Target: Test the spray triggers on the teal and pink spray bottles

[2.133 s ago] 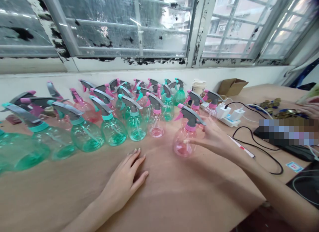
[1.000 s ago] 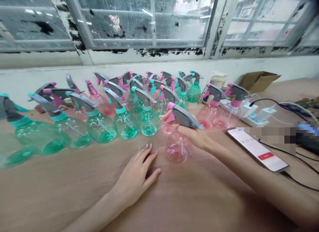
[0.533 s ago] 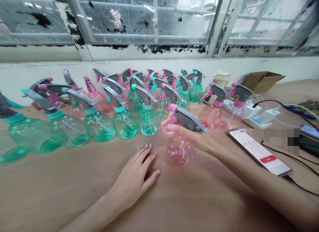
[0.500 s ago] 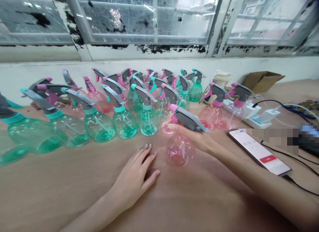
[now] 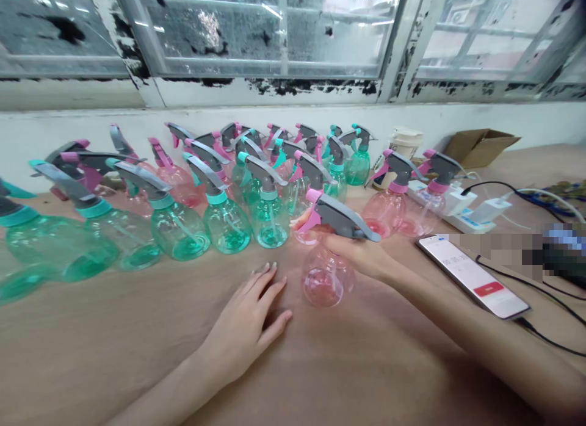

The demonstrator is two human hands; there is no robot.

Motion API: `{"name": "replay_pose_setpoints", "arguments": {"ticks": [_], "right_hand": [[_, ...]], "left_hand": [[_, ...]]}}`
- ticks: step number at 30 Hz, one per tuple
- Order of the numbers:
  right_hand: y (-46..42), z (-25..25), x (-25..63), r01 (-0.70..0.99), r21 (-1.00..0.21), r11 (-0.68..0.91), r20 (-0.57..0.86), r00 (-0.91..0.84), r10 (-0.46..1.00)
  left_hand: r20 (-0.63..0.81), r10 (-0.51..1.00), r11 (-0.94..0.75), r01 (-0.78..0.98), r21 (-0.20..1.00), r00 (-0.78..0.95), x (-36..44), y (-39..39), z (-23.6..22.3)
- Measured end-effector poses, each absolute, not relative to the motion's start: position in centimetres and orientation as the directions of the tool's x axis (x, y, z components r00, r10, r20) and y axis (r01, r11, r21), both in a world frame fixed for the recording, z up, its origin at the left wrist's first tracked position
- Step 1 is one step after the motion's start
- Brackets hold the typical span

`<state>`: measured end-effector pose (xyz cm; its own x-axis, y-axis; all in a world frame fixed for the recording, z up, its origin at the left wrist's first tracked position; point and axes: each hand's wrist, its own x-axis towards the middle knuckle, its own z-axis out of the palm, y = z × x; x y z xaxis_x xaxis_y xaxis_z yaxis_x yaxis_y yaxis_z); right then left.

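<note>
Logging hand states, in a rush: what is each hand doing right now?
Left hand: open, flat on the table, holding nothing.
Right hand: closed around the neck of the pink spray bottle, under its grey trigger head.

Left hand (image 5: 249,319) flat, palm down; right hand (image 5: 361,255) apparently gripping.
</note>
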<state>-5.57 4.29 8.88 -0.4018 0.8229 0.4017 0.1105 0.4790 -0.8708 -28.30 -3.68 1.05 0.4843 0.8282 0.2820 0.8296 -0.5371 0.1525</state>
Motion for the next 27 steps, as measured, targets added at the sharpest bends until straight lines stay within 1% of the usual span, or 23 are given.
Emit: {"name": "replay_pose_setpoints", "arguments": {"ticks": [2, 5, 11, 19, 27], "right_hand": [[4.27, 8.78, -5.63, 0.095, -0.858, 0.505, 0.424, -0.425, 0.800], [4.13, 8.82, -5.79, 0.103, -0.856, 0.506, 0.424, -0.420, 0.802], [3.68, 9.15, -5.98, 0.029, -0.900, 0.435, 0.383, -0.425, 0.820], [3.89, 8.63, -5.82, 0.075, -0.846, 0.528, 0.469, -0.366, 0.804], [3.88, 8.26, -5.63, 0.106, -0.850, 0.517, 0.465, -0.310, 0.829]], "left_hand": [[0.280, 0.827, -0.539, 0.831, 0.142, 0.488, -28.26, -3.68, 1.10], [0.275, 0.827, -0.538, 0.832, 0.133, 0.491, -28.21, -3.69, 1.16], [0.263, 0.831, -0.533, 0.837, 0.125, 0.491, -28.17, -3.74, 1.20], [0.259, 0.837, -0.526, 0.840, 0.135, 0.483, -28.15, -3.81, 1.21], [0.258, 0.838, -0.526, 0.838, 0.146, 0.482, -28.12, -3.76, 1.21]]}}
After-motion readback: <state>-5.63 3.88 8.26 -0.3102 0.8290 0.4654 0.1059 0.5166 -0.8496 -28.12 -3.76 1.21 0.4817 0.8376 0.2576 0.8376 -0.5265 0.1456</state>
